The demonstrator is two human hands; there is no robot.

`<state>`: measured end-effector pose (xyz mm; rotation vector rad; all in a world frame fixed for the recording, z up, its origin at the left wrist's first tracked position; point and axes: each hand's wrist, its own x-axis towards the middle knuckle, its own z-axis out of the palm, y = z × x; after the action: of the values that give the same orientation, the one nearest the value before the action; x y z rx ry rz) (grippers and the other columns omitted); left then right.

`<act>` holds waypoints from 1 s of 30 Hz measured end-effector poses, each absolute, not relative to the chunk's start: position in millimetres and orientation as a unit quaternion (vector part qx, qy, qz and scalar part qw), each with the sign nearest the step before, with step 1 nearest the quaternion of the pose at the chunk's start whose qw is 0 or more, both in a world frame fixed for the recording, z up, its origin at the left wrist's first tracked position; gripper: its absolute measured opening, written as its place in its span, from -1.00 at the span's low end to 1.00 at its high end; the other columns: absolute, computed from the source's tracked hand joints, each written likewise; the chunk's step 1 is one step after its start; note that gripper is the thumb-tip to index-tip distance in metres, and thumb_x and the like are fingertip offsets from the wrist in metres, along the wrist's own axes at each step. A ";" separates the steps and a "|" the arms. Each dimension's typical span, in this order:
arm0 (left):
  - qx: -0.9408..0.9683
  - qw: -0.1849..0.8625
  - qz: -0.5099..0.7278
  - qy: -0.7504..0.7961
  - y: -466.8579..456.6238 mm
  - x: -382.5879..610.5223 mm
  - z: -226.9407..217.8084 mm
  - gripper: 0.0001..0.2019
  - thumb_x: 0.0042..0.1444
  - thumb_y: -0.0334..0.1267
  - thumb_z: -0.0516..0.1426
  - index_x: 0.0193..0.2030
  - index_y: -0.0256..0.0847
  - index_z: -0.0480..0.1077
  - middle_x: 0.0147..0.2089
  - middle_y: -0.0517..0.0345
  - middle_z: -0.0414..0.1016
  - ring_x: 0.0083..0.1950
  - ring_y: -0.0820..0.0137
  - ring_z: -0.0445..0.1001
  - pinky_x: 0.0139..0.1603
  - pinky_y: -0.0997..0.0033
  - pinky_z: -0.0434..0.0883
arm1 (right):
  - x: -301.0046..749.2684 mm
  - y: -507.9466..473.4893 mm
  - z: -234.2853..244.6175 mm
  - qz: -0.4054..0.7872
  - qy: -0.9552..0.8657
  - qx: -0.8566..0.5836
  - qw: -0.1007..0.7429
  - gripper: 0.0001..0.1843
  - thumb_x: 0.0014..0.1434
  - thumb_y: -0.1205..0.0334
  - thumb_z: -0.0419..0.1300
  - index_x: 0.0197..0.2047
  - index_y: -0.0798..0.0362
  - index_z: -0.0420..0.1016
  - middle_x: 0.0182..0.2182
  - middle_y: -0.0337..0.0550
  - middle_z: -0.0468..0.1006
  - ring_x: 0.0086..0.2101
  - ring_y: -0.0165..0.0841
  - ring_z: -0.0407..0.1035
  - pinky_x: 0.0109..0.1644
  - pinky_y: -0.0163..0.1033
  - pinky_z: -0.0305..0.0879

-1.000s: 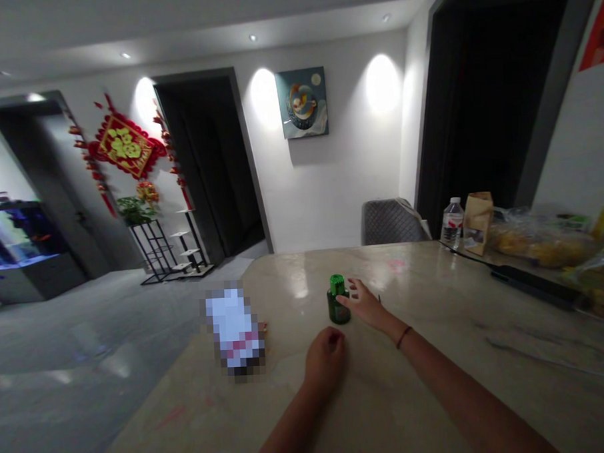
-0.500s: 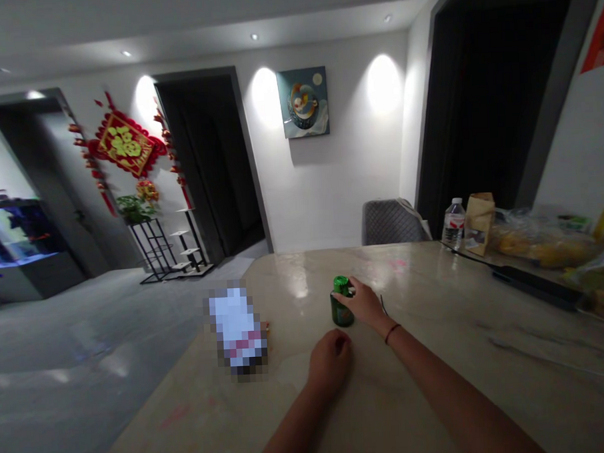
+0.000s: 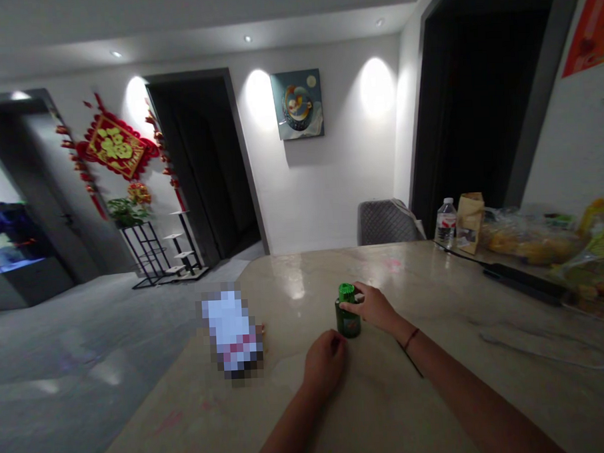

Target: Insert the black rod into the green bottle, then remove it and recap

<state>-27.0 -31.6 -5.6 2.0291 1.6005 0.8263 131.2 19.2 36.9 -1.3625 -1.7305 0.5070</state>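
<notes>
Right hand (image 3: pixel 374 308) reaches in from the lower right, its fingers (image 3: pixel 351 306) laid across the shoulder of a dark green bottle (image 3: pixel 348 321) just below the bright green cap (image 3: pixel 346 292); whether they truly grip it cannot be told from this view. The bottle stands upright on a polished stone counter (image 3: pixel 430 401), its long axis vertical, with the right hand at its right side. Left hand (image 3: pixel 325 364) sits closed in a fist, nearby but apart, in front of the bottle and to its left. A dark wristband (image 3: pixel 411 340) circles the right wrist. Further left lies a pixelated object (image 3: pixel 231 330), too obscured to name, with bare counter between it and the bottle. The counter's left edge runs just past that object. Open surface stretches ahead and right, toward a black strip (image 3: pixel 522 282), a plastic water bottle (image 3: pixel 446 223) and a paper bag (image 3: pixel 470 222) at the far end.
</notes>
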 end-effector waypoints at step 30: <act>0.771 0.240 0.392 0.440 -42.1 -26.4 0.4 -0.25 -0.27 -0.20 0.25 0.14 -0.20 0.12 0.15 -0.07 0.23 0.16 0.12 0.19 0.16 0.15 0.15 | 133.4 -37.4 66.6 0.155 -0.729 -0.575 0.337 -0.60 -0.20 0.04 0.28 -0.33 0.05 0.29 -0.42 -0.17 0.48 -0.41 -0.37 0.35 -0.40 -0.35 0.13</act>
<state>-26.4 -42.1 0.4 2.1107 1.2045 1.0720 133.4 -37.4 66.6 -1.5002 -1.9005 0.4040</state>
